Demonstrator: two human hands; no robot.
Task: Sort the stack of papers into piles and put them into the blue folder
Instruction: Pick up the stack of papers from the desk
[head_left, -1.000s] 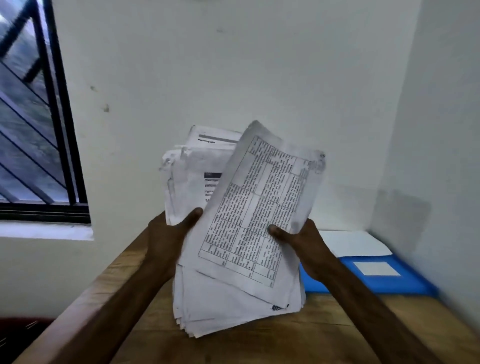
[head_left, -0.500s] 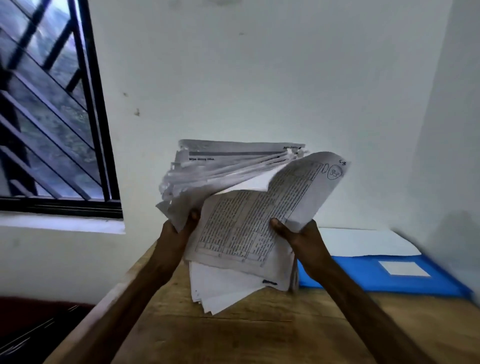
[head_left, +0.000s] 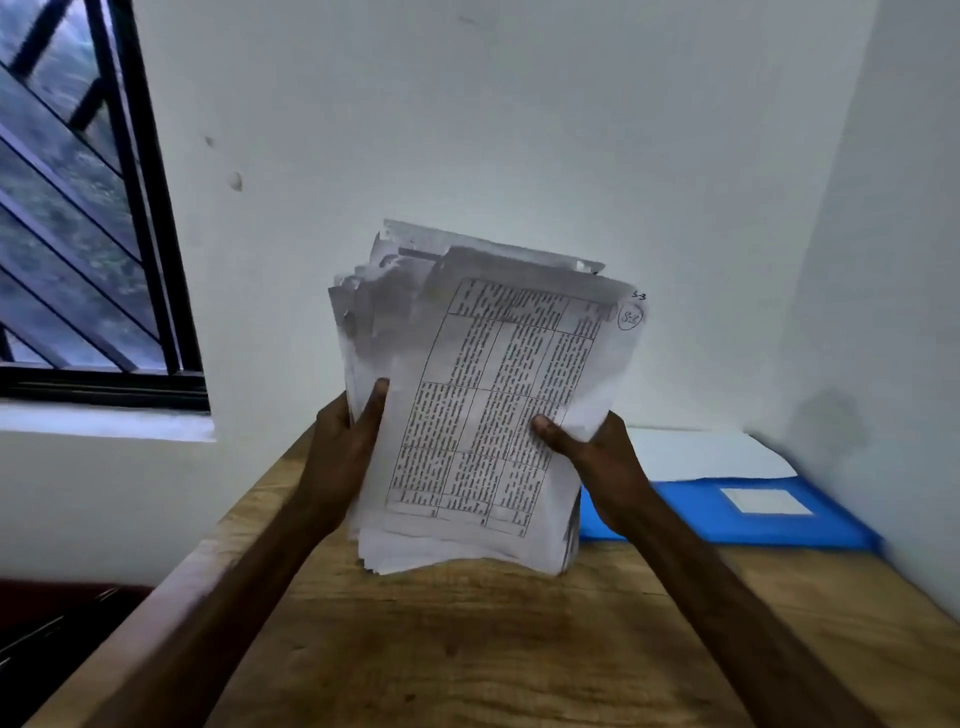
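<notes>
White walls close off the corner, with a barred window (head_left: 78, 208) at the far left and a wooden bench (head_left: 467, 649) below. Over the bench, the left hand (head_left: 343, 447) is curled round the left edge of the stack of papers (head_left: 483, 405), thumb laid on the front sheet, fingers hidden behind. The stack is held upright, its front sheet printed with a table. Its edges are ragged, with sheets jutting out at top and bottom, and whether the lower edge touches the wood cannot be told. The right hand (head_left: 592, 457) is clamped on the right edge in the same way — thumb in front, fingers behind. Further right, the blue folder (head_left: 753, 525) lies flat on the bench near the wall, with a loose white sheet (head_left: 701, 452) at its far side. The bundle is judged thick enough to carry some weight yet limp — it would be expected to sag and fan out if gripped at one corner. Smooth sheets slide on each other, so a firm pinch at both long edges, low to mid-height, is called for.
</notes>
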